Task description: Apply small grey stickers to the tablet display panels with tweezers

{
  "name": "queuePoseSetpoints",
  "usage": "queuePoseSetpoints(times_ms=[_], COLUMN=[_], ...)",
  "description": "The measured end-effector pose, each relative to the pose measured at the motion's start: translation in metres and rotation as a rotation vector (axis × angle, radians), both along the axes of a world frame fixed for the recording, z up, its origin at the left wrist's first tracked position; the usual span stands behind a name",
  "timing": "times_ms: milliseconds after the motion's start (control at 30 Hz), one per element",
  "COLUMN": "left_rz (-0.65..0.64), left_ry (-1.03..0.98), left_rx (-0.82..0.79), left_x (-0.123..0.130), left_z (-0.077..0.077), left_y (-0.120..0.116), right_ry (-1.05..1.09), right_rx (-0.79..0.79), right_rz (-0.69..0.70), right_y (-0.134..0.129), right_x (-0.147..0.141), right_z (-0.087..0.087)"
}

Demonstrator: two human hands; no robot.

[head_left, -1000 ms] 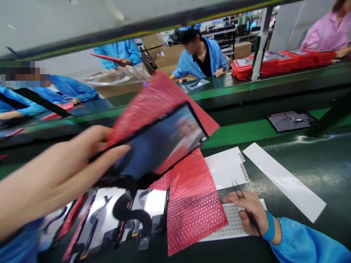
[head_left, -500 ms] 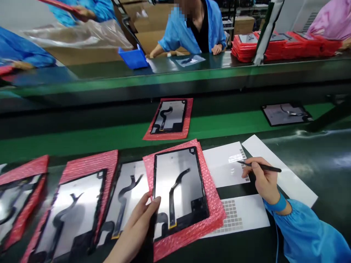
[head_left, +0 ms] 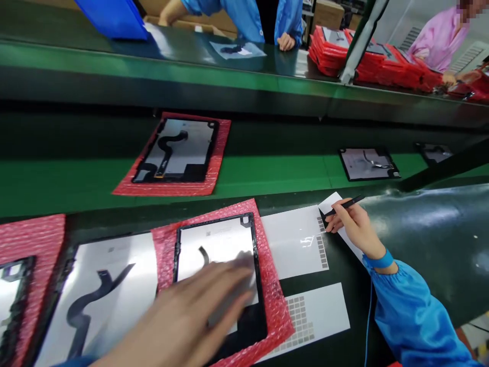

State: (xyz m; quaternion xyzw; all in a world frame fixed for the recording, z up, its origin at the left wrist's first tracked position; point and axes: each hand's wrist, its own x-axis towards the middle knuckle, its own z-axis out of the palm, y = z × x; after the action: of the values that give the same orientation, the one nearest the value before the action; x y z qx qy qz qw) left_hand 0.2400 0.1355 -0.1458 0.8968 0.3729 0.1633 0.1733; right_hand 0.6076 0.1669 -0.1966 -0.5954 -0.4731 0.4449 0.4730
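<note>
My left hand (head_left: 198,306), blurred by motion, reaches over a tablet screen panel (head_left: 229,229) with its fingers stretched out and apart. The panel lies back side up on red bubble wrap (head_left: 271,275); a dark ribbon cable (head_left: 204,254) on it is mostly hidden by the hand. In my right hand (head_left: 353,227) is a pair of black tweezers (head_left: 349,203), slanting up to the right. Its fingers are at the right edge of a white sheet (head_left: 294,244) bearing a column of small grey stickers. Below lies another sheet (head_left: 328,311) with rows of grey stickers.
More panels lie left, one (head_left: 126,255) beside my left hand. On the green conveyor (head_left: 286,173) are a panel on red wrap (head_left: 183,148) and another panel (head_left: 369,164). Across it, a co-worker's hand (head_left: 286,42) rests near stacked red-wrapped panels (head_left: 332,51). A dark post (head_left: 446,163) slants at right.
My left hand has left the panel's left edge and moved over its middle. My right hand has shifted up the sticker column, its tweezers now tilted differently. The view has swung right and down.
</note>
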Motion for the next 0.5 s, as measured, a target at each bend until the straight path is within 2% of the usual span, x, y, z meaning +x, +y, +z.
queuePoseSetpoints(times_ms=[67, 100, 133, 200, 267, 333, 500], left_rz=[-0.202, -0.259, -0.281, -0.246, -0.186, -0.15, -0.127], left_ry=[0.015, 0.047, 0.101, 0.184, 0.225, 0.218, 0.163], left_rx=[0.1, 0.156, 0.193, 0.21, 0.185, 0.162, 0.16], left_x=[0.059, 0.087, 0.111, 0.145, 0.162, 0.164, 0.155], left_z=[-0.004, -0.011, -0.02, -0.04, -0.057, -0.065, -0.061], left_y=[0.016, 0.023, 0.028, 0.032, 0.029, 0.023, 0.018], right_ry=[-0.031, -0.039, -0.039, -0.017, 0.01, 0.023, 0.033], right_rx=[-0.018, -0.028, -0.039, -0.055, -0.069, -0.086, -0.1], right_rz=[0.018, 0.027, 0.035, 0.045, 0.056, 0.072, 0.098], right_y=[0.007, 0.008, 0.009, 0.009, 0.006, 0.004, 0.0], right_x=[0.001, 0.001, 0.003, 0.005, 0.008, 0.01, 0.01], right_z=[-0.002, -0.004, -0.006, -0.01, -0.013, -0.014, -0.011])
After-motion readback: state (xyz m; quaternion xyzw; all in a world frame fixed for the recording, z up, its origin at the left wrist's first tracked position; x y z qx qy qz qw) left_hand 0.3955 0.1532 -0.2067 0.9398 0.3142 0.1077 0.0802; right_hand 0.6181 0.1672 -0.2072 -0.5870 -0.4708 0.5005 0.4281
